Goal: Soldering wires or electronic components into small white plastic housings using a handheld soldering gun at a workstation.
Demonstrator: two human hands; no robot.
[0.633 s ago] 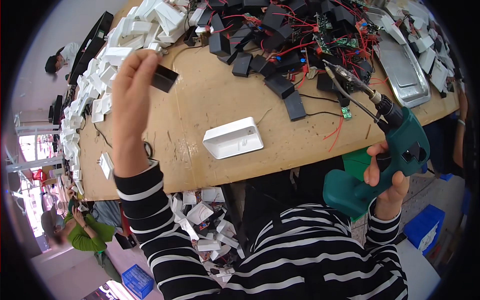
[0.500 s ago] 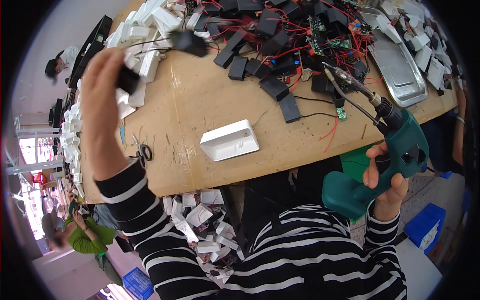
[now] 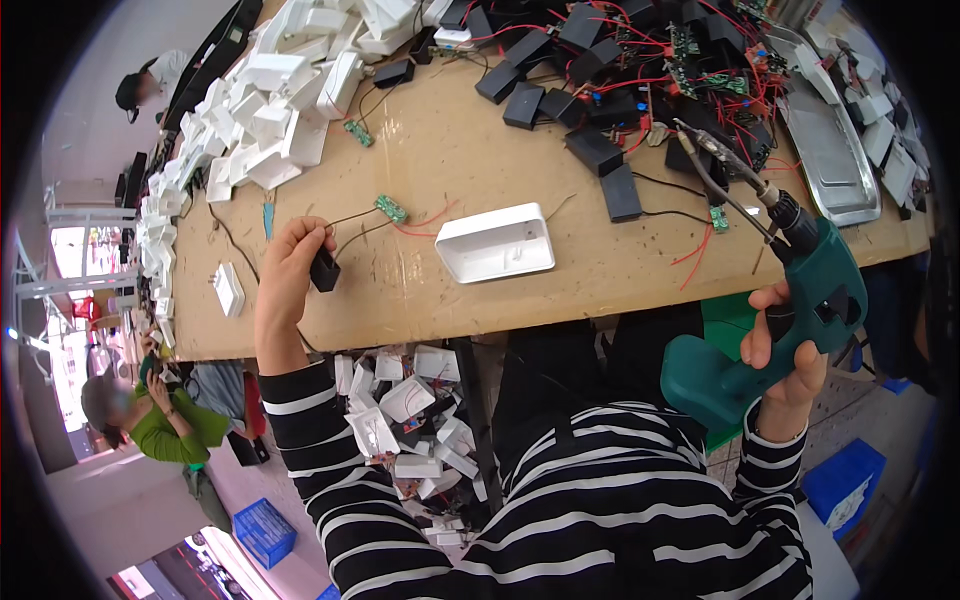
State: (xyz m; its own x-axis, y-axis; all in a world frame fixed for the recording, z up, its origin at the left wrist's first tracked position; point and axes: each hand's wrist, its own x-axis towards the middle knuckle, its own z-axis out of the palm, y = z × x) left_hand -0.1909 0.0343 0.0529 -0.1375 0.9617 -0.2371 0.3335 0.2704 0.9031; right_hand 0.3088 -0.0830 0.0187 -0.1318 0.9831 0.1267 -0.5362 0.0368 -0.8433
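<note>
Far left, a person in green (image 3: 175, 425) by the table, phone-like object in hand. Next, the heap of white casings (image 3: 268, 125), then a white plug-like piece (image 3: 229, 291) lying apart. Left hand (image 3: 286, 272) is now down by the table's front edge; half a second ago it was up beside the white heap. Thumb and fingers pinch a black box (image 3: 325, 273); can't tell if it touches the tabletop. Two dark wires run from it to a green circuit board (image 3: 391, 209), now plainly seen on the table, red leads trailing right. Above, a second black box (image 3: 393, 74), a blur earlier, now sharp, lying by the white heap. Mid-table, a white shell (image 3: 495, 244), open side showing, just right of the red leads. Behind it, heaped black boxes and red wires (image 3: 600, 60). Right hand (image 3: 797, 375) same as before: fingers curled around the handle of a green gun-shaped tool (image 3: 822, 285), tip pointing toward that heap. Far right, a metal tray (image 3: 838, 180)
</note>
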